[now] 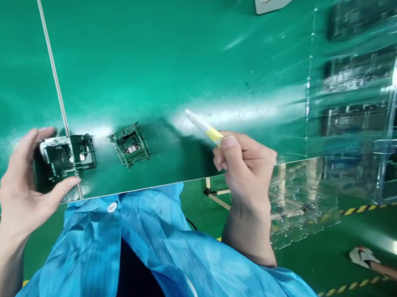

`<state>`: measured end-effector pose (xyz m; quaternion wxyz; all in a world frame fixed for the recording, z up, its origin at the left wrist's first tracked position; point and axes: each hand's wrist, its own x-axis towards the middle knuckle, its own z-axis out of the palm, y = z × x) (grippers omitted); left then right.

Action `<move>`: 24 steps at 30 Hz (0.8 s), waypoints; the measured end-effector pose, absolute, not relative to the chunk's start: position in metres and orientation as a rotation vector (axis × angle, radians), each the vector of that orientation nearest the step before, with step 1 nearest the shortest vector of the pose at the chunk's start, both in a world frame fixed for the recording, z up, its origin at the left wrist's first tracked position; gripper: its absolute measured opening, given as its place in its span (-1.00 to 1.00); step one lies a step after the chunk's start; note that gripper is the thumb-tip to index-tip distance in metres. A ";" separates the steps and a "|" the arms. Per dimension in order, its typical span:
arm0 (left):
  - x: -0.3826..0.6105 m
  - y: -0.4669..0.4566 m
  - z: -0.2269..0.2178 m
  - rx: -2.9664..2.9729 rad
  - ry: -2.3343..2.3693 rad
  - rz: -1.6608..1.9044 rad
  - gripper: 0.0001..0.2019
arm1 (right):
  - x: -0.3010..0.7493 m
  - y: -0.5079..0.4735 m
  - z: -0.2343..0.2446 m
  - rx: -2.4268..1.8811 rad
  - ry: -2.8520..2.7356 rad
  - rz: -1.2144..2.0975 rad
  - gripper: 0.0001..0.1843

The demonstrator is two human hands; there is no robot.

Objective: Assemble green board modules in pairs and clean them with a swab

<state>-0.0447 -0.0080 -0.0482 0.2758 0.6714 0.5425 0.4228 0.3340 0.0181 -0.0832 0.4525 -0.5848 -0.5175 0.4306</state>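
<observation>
The left hand [30,186] curves, thumb and fingers spread, around two dark electronic modules [76,157] near the green table's [179,39] front edge; whether it grips them I cannot tell. Right of a third module [131,146], the right hand [245,161] pinches a white-and-yellow marker [204,127].

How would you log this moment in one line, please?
left hand: curved around dark part; right hand: holding white-yellow stick; second part: on table
</observation>
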 end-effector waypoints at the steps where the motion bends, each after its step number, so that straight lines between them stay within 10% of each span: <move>1: -0.038 -0.010 -0.043 1.879 1.444 1.143 0.16 | 0.331 0.017 -0.085 -1.464 -1.283 1.049 -0.65; 24: 0.064 0.017 -0.004 2.417 1.431 0.572 -0.43 | 0.338 0.075 -0.062 -0.803 -2.185 1.174 -0.81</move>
